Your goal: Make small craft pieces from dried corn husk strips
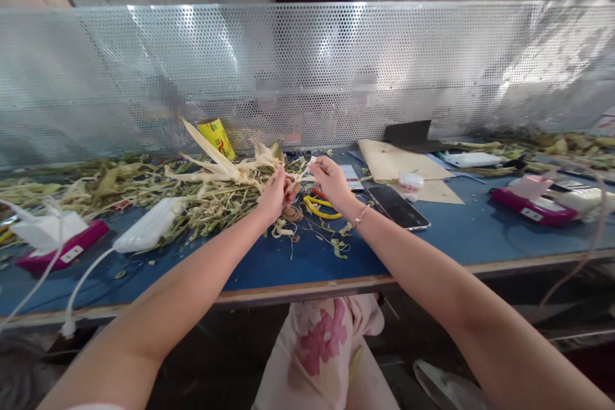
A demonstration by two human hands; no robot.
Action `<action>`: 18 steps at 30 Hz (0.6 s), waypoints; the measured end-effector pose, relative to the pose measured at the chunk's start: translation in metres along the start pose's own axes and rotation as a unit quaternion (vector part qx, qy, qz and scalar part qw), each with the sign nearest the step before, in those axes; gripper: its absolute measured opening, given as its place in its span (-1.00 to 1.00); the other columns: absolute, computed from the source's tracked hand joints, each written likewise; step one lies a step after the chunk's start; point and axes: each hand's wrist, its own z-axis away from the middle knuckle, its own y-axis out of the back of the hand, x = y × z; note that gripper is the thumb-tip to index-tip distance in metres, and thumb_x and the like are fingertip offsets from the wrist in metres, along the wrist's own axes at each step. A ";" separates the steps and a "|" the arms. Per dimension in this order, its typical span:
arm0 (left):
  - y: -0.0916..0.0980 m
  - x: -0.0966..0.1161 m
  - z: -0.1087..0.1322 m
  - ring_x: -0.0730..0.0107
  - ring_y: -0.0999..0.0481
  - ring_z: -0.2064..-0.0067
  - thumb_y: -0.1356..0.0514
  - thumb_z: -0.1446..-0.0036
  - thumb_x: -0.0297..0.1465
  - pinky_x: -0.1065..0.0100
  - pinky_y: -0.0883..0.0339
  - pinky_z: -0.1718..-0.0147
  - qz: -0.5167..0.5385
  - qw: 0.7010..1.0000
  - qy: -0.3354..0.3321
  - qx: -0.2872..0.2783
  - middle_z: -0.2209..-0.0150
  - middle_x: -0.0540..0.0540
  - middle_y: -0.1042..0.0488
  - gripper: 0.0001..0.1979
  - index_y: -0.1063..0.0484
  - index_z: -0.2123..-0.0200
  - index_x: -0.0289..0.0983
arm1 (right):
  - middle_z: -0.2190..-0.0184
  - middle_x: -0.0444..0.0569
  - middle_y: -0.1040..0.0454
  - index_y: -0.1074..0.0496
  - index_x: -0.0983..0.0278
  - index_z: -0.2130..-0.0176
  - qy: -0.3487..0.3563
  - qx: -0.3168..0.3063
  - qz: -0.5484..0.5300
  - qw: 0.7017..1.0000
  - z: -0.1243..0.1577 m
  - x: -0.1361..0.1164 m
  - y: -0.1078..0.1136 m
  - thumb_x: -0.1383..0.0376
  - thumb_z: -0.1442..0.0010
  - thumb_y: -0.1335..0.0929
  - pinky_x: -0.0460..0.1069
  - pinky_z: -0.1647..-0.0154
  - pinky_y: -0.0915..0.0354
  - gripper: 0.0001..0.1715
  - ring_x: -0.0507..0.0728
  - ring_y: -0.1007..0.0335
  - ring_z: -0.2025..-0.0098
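My left hand (275, 195) is closed around the base of a pale, dried husk-like plant piece (218, 157), whose long pointed leaves fan out to the upper left. A little to the right, my right hand (331, 180) pinches a thin pale strip (307, 174) that stretches between the two hands. Under and left of my left hand lies a heap of dried greenish stems and leaves (211, 205). Just below my right hand are yellow-handled scissors or pliers (321, 207); my hand partly hides them. A coil of brown twine (291, 213) sits below my left fingers.
A dark phone (398, 206) and brown paper sheets (401, 162) lie to the right on the blue table (298, 269). White power strips (150, 225) with cables and magenta holders (532, 207) stand at both sides. A perforated metal screen (312, 64) rises behind a yellow packet (217, 138).
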 end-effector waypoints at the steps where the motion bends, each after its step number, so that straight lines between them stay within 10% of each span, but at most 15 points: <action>1: -0.001 0.000 0.000 0.60 -0.14 0.73 0.00 -0.03 -0.02 0.50 -0.03 0.72 0.015 1.000 0.023 -0.007 0.75 0.12 -0.09 -0.59 -0.12 0.55 -0.26 | 0.76 -0.33 -0.01 -0.19 0.23 0.43 0.004 -0.002 0.005 1.000 0.000 0.001 0.000 0.09 0.00 -0.30 -0.14 0.72 0.09 -0.72 -0.12 0.08 0.75; 10: 0.004 -0.002 -0.003 0.53 -0.33 0.58 -0.08 -0.05 -0.26 0.45 -0.24 0.54 -0.117 0.991 -0.058 0.011 0.66 0.09 -0.21 -0.75 -0.15 0.55 -0.27 | 0.71 -0.29 -0.09 -0.20 0.24 0.43 0.035 -0.047 0.061 0.996 0.000 0.002 0.000 0.14 -0.04 -0.26 -0.15 0.69 -0.02 -0.78 -0.10 0.02 0.71; 18: 0.008 0.007 0.002 0.43 -0.43 0.53 0.02 -0.11 -0.33 0.36 -0.31 0.44 -0.347 0.920 -0.181 0.032 0.61 0.05 -0.32 -0.81 -0.11 0.52 -0.24 | 0.65 -0.21 -0.21 -0.26 0.27 0.48 -0.033 -0.069 0.056 0.996 0.002 -0.007 0.001 0.08 0.05 -0.29 -0.10 0.58 -0.17 -0.70 -0.05 -0.16 0.62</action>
